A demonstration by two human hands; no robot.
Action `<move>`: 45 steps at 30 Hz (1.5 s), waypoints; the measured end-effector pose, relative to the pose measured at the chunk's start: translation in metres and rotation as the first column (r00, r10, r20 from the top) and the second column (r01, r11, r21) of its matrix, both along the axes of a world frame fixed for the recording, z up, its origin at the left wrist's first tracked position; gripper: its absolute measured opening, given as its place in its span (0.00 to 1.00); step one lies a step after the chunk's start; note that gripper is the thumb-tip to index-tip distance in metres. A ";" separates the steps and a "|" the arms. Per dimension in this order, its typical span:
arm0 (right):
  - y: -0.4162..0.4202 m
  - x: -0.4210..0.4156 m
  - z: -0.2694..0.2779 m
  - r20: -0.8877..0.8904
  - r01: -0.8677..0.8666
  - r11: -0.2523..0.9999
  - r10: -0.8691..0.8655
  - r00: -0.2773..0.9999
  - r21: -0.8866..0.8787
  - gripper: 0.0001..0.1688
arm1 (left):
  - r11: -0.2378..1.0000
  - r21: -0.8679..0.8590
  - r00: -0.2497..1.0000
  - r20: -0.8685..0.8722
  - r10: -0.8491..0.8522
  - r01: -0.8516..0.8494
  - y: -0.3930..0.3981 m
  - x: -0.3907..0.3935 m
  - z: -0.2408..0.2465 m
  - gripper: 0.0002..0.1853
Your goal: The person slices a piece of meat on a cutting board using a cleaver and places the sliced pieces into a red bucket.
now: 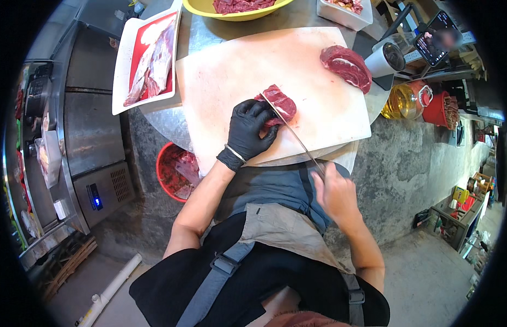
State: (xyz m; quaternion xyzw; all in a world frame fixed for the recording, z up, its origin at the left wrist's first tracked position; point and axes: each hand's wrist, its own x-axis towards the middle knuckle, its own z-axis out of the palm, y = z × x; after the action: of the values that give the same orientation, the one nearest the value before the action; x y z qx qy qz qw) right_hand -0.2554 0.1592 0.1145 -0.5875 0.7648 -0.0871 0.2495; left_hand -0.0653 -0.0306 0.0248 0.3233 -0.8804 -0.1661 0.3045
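Note:
A small piece of red meat (285, 101) lies near the middle of the white cutting board (237, 65). My left hand (250, 130), in a black glove with a bracelet at the wrist, holds the meat from its left and near side. My right hand (338, 197), bare, grips the handle of a long knife (295, 135). The blade runs up and left across the meat, its edge beside the gloved fingers. How deep it cuts is hard to see. A larger piece of red meat (346, 68) rests at the board's far right edge.
Left of the board, a white tray (118, 83) holds pale-streaked meat. Beyond are a yellow bowl (241, 17) and a white tub (346, 18). A tumbler (378, 63) and phone (436, 39) stand right. Below left, a red bucket (160, 173) holds scraps. A steel refrigerator (94, 131) flanks the table.

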 end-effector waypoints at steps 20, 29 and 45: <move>-0.012 -0.001 -0.004 0.045 -0.025 0.994 0.030 0.999 -0.105 0.17 | 0.999 0.019 0.998 -0.054 0.031 -0.030 0.006 -0.003 -0.014 0.20; -0.063 0.012 -0.007 0.172 -0.022 0.995 0.040 0.984 -0.102 0.17 | 1.000 0.028 0.998 -0.057 0.012 -0.010 0.004 -0.001 -0.009 0.20; -0.063 0.010 0.001 0.218 -0.005 1.000 0.010 0.976 -0.027 0.20 | 0.998 0.016 0.992 0.109 -0.070 0.069 -0.002 0.027 0.001 0.22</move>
State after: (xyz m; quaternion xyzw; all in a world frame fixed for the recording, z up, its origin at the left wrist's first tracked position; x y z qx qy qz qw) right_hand -0.2450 0.0966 0.1157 -0.5805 0.7294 -0.1603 0.3244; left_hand -0.0380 -0.0325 0.0260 0.3030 -0.9055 -0.1638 0.2478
